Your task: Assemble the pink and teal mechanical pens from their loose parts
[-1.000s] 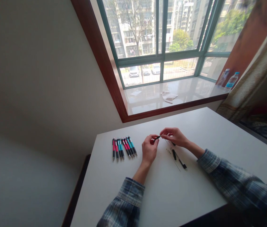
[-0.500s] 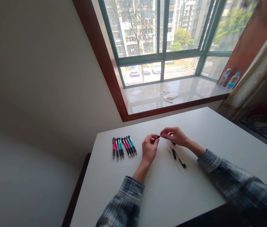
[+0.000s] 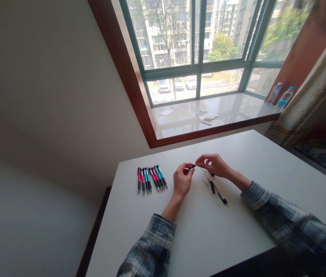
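Between the thumb and fingers of my left hand point(image 3: 182, 181) is a short black pen part point(image 3: 192, 167), held slanted just above the table. My right hand point(image 3: 215, 165) pinches at its upper right end; whatever small piece lies in that pinch is too fine to make out. Loose pen parts lie below my right hand: a black grip sleeve point(image 3: 212, 187), a thin rod with a black end piece point(image 3: 223, 199) and a thin refill-like stick point(image 3: 213, 196). Another black piece point(image 3: 210, 173) shows partly from under the right hand.
Left of my hands, several red and blue pens point(image 3: 146, 180) with black grips lie in two side-by-side groups on the white table point(image 3: 140, 231). Behind the table, the window sill point(image 3: 180, 129) bears a crumpled cloth or paper point(image 3: 207, 116) and two plastic bottles point(image 3: 285, 98).
Almost nothing differs. The fingers of my right hand have shifted slightly at the end of the black pen part; the loose parts and pens stay in place.
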Tool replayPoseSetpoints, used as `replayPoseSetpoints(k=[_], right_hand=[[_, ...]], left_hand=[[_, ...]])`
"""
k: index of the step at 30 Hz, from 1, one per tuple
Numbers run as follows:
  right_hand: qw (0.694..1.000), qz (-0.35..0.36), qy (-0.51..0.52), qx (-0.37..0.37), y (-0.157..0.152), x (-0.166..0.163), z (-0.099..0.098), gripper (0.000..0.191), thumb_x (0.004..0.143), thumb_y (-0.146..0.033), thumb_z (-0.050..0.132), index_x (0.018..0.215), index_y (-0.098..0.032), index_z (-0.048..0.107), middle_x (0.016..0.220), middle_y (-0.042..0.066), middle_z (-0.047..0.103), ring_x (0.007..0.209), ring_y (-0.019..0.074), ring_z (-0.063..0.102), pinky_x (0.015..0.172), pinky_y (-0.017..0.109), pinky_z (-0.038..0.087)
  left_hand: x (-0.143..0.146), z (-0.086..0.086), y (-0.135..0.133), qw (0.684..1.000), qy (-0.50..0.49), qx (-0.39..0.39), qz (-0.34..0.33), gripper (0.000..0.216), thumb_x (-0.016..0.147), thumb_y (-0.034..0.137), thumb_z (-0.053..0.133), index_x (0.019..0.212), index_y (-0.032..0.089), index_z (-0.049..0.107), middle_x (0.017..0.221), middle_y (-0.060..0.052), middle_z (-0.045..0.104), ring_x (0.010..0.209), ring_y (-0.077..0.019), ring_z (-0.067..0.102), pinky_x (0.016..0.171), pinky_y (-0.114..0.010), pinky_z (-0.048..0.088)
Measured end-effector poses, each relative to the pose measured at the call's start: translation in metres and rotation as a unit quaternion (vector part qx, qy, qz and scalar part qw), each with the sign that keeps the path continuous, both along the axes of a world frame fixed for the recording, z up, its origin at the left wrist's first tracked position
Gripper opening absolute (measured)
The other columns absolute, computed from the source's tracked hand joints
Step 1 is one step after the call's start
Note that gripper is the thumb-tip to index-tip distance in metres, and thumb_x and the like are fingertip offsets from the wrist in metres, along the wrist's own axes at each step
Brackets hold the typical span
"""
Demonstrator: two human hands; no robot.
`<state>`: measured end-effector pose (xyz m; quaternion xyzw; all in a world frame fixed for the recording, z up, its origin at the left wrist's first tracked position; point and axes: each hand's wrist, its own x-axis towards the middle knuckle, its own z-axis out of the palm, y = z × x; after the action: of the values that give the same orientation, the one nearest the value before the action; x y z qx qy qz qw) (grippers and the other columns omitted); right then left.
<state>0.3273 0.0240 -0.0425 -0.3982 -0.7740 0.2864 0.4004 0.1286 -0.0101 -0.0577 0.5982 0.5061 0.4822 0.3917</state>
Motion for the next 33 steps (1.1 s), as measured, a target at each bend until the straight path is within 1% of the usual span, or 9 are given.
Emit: replayPoseSetpoints(k=[4,9,12,15,20,33], right_hand=[[0.999,-0.008,-0.046,0.021,-0.002,0.001,0.002,0.019,0.096,-0.039,0.067,0.094,-0.021,0.074,0.082,0.002,0.075,0.069,0.0152,0.063,0.067,0.029,0.052],[0.997,-0.005,-0.052,0.059,-0.004,0.002,0.007,0.022,0.097,-0.041,0.065,0.092,-0.022,0.076,0.088,0.006,0.076,0.072,0.0172,0.065,0.068,0.031,0.053],[0.997,-0.005,-0.046,0.068,-0.004,0.002,0.009,0.025,0.097,-0.044,0.065,0.094,-0.023,0.078,0.09,0.007,0.076,0.074,0.0189,0.066,0.07,0.034,0.055],[0.997,-0.011,-0.04,0.072,-0.004,0.003,0.011,0.024,0.098,-0.043,0.064,0.096,-0.024,0.078,0.091,0.007,0.077,0.076,0.0197,0.067,0.072,0.035,0.055],[0.997,-0.015,-0.028,0.067,-0.004,0.003,0.01,0.022,0.097,-0.042,0.066,0.096,-0.024,0.078,0.092,0.006,0.076,0.074,0.0182,0.067,0.071,0.033,0.055],[0.999,-0.003,-0.018,0.036,-0.004,0.003,0.007,0.027,0.096,-0.047,0.066,0.097,-0.023,0.078,0.092,0.006,0.077,0.074,0.0182,0.067,0.069,0.032,0.056]], left_hand=[[0.001,0.001,0.0,1.0,-0.003,-0.001,-0.002,0.017,0.086,0.029,0.07,0.099,0.022,0.077,0.094,-0.004,0.075,0.072,-0.0143,0.064,0.072,-0.027,0.051],[0.001,0.002,-0.001,1.0,-0.005,-0.001,-0.004,0.018,0.086,0.03,0.07,0.099,0.021,0.078,0.094,-0.004,0.076,0.071,-0.0144,0.064,0.07,-0.027,0.051],[0.0,0.003,-0.001,1.0,-0.003,-0.001,-0.003,0.019,0.085,0.032,0.071,0.098,0.021,0.079,0.091,-0.004,0.076,0.068,-0.0144,0.063,0.067,-0.027,0.05],[-0.001,0.003,-0.001,1.0,-0.001,-0.004,-0.002,0.022,0.087,0.036,0.069,0.098,0.02,0.079,0.086,-0.004,0.076,0.068,-0.0152,0.062,0.066,-0.027,0.05],[-0.002,0.003,-0.001,1.0,-0.005,-0.013,-0.006,0.026,0.089,0.039,0.067,0.1,0.019,0.079,0.083,-0.005,0.075,0.068,-0.016,0.062,0.066,-0.028,0.049],[-0.002,0.001,0.0,1.0,-0.009,-0.001,-0.017,0.022,0.089,0.037,0.069,0.101,0.021,0.078,0.093,-0.005,0.077,0.073,-0.0155,0.065,0.07,-0.028,0.052]])
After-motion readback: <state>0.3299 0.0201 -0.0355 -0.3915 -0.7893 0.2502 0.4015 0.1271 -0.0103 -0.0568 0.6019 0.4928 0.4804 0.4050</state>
